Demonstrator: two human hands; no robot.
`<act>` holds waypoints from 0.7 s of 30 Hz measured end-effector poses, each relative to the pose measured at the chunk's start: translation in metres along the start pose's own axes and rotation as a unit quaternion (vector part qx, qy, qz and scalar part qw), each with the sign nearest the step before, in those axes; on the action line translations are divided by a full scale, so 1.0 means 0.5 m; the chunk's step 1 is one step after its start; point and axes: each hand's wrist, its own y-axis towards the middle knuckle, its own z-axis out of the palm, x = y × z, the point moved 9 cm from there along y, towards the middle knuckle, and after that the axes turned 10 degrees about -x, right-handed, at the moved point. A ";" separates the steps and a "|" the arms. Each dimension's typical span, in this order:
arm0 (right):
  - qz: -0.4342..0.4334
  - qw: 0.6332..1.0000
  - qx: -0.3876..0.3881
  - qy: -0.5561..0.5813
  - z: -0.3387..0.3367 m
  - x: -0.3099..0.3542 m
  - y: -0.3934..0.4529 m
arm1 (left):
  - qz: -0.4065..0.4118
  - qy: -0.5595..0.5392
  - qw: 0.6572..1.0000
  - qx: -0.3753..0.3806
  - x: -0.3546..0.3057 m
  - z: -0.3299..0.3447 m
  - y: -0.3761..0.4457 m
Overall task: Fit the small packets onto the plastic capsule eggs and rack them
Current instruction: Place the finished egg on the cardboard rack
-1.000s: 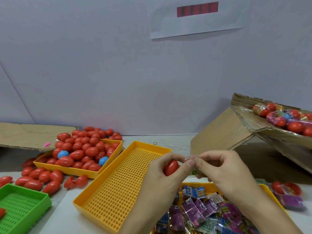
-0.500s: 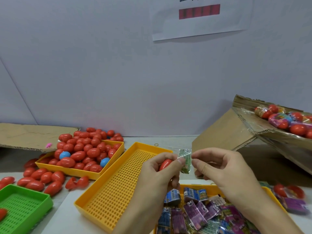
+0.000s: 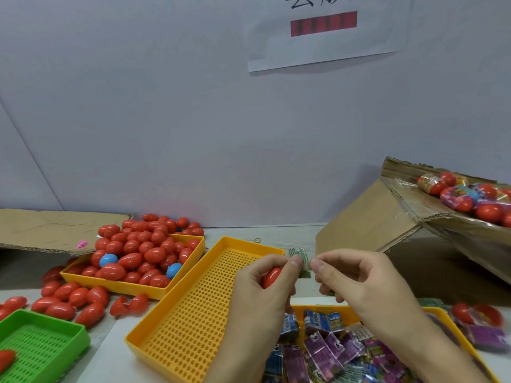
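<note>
Red capsule egg (image 3: 272, 277) gripped in left hand (image 3: 265, 288), centre frame. Green packet (image 3: 302, 263), now pulled out and stretched between both thumbs, right hand (image 3: 356, 280) pinching its three o'clock edge. Ready for fitting; perforated yellow tray (image 3: 193, 308) waiting at nine o'clock.

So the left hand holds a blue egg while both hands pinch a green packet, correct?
Not quite: in the head view the egg in the left hand is red, not blue. Both it and the right hand do pinch the green packet.
</note>
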 end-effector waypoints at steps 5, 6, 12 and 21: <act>0.012 1.000 0.006 -0.002 0.006 -0.007 -0.001 | 0.023 0.001 0.999 0.023 -0.013 0.008 -0.004; 0.013 1.000 0.006 0.005 0.007 -0.008 -0.001 | 0.029 0.012 0.999 0.020 -0.014 0.007 -0.004; 0.076 0.993 -0.029 0.088 0.013 -0.032 0.000 | 0.112 0.114 0.987 -0.005 -0.035 0.006 -0.011; 0.125 0.985 0.005 0.117 0.027 -0.047 -0.003 | 0.031 0.044 0.998 -0.028 -0.009 -0.007 0.001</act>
